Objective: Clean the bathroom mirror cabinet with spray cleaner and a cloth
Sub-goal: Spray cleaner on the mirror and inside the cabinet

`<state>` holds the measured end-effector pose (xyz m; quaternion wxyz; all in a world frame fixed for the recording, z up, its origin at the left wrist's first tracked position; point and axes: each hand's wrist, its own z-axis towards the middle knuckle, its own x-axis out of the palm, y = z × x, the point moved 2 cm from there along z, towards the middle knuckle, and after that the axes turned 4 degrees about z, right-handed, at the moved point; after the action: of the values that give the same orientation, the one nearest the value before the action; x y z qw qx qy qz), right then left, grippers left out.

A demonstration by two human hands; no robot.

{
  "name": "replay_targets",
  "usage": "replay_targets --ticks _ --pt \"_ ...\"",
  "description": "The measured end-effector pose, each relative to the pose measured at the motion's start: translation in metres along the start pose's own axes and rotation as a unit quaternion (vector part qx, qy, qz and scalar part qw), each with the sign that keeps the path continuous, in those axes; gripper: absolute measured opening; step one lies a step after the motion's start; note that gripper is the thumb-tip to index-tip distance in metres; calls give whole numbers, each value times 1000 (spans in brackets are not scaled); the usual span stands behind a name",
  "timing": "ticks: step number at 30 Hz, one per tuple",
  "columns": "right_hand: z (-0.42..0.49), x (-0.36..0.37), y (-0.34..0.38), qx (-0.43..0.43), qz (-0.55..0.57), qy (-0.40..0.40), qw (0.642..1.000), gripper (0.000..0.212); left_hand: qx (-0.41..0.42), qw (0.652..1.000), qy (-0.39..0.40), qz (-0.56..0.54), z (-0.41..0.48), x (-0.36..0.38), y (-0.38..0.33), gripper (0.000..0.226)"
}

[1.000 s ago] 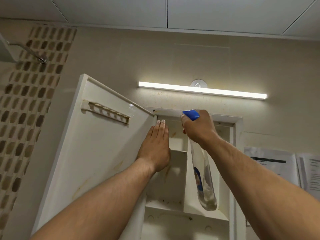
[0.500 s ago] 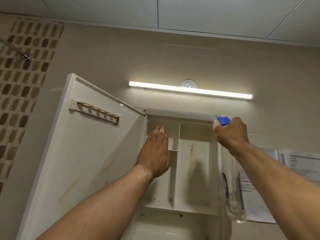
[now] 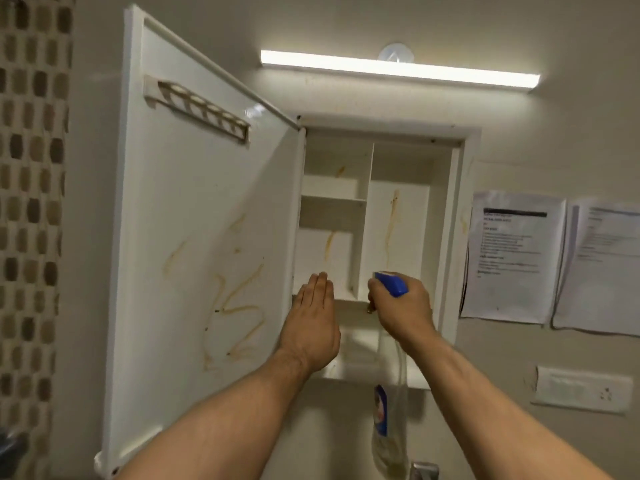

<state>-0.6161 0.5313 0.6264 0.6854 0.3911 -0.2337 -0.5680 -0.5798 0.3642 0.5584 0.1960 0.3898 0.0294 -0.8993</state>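
The stained cabinet door and shelves put you at the spraying step. Your left hand is flat, fingers together, by the hinge. Your right hand grips the spray bottle before the shelves. Next, aim at the streaks.

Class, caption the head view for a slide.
Right hand grips spray bottle before the stained open mirror cabinet; left hand flat by its door.

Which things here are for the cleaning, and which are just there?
For the job: stained white wall cabinet, clear spray bottle with blue trigger, right hand gripping it.
Just there: printed paper sheets, long lit wall lamp, white switch plate.
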Motion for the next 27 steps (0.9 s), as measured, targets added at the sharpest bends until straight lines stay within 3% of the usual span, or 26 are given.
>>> replay_targets --ticks 4,10,15,17,22,27 --pt "-29 18 -33 31 10 -10 999 36 1 999 34 -16 -30 20 -4 78" --pt "-71 27 -77 73 22 57 995 16 -4 998 41 -55 -81 38 -16 73" --pt "-101 24 -108 60 32 65 996 17 -2 993 54 -102 -131 42 -25 47" --pt "-113 22 -118 68 39 74 994 3 -32 985 91 -141 -149 46 -32 38" --pt "-147 21 -154 85 -39 147 985 38 -125 955 165 -210 -199 57 -69 32" --pt "-188 33 -195 122 -103 217 963 54 -208 916 216 -267 -264 59 -94 3"
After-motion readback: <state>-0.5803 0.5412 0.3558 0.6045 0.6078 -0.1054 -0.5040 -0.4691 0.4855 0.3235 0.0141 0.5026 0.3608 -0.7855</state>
